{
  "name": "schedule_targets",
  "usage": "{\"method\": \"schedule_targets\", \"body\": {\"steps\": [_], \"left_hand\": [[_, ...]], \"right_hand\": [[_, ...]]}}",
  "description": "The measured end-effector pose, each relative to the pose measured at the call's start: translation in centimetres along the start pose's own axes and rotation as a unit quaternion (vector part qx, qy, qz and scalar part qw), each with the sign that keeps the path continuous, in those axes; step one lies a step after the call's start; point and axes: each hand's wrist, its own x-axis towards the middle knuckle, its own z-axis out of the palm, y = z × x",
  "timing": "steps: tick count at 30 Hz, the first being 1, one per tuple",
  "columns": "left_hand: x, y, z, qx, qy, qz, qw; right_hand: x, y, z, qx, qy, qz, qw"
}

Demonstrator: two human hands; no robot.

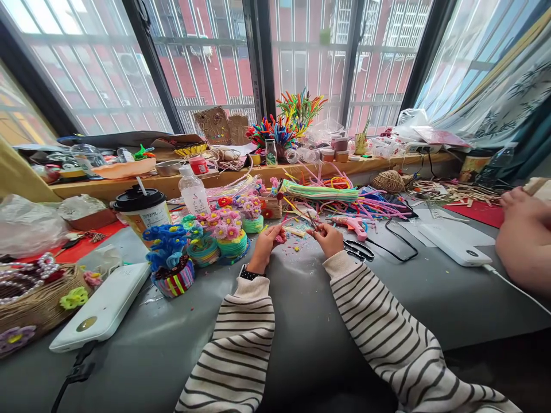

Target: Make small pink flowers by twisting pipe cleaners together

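My left hand (264, 250) is closed, its fingertips pinching a small fuzzy pink pipe-cleaner piece (281, 236). Facing it across a short gap, my right hand (330, 241) is closed on a thin, dark, pointed metal tool (311, 218); whether it is tweezers or small scissors I cannot tell. Black-handled scissors (360, 250) lie just right of that hand. Beyond them rests a pink hot glue gun (352, 225) with a black cord. Left of my left hand stand pipe-cleaner flower pots, one with pink flowers (224, 223) and one with blue flowers (167, 246).
Bundled green pipe cleaners (321, 191) lie behind my hands. A lidded drink cup (144, 209) and plastic bottle (193, 192) stand left. White power banks (105, 307) lie either side. At far right, another person's hand (519, 209) rests near red paper. A cluttered window ledge (241, 175) runs behind.
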Motion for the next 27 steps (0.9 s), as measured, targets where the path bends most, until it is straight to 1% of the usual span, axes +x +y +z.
{"method": "schedule_targets", "body": {"steps": [4, 8, 11, 14, 17, 20, 22, 25, 27], "left_hand": [[0.4, -0.4, -0.3, -0.002, 0.07, 0.029, 0.997], [0.8, -0.8, -0.8, 0.055, 0.114, 0.067, 0.99], [0.8, -0.9, -1.0, 0.116, 0.119, 0.091, 0.982], [0.7, -0.7, -1.1, 0.19, 0.103, 0.109, 0.97], [0.6, -0.6, -1.2, 0.268, 0.093, 0.126, 0.951], [0.8, -0.7, -1.5, 0.334, 0.105, 0.137, 0.927], [1.0, -0.9, -1.8, 0.379, 0.118, 0.151, 0.906], [1.1, -0.9, -2.1, 0.431, 0.138, 0.184, 0.873], [1.0, -0.8, -2.3, 0.448, 0.181, 0.197, 0.853]], "right_hand": [[0.0, 0.2, 0.1, -0.01, -0.019, 0.018, 1.0], [0.1, 0.1, -0.1, -0.042, -0.036, 0.019, 0.998], [0.4, 0.1, -0.5, -0.093, -0.048, 0.012, 0.994], [0.8, 0.3, -1.2, -0.144, -0.045, 0.008, 0.988], [1.2, 0.5, -1.9, -0.175, -0.043, 0.011, 0.984], [1.2, 0.4, -2.5, -0.217, -0.046, 0.029, 0.975], [1.2, 0.4, -2.6, -0.257, -0.056, 0.038, 0.964], [1.1, 0.6, -2.7, -0.304, -0.075, 0.032, 0.949], [1.2, 1.0, -2.7, -0.316, -0.072, 0.03, 0.946]]}}
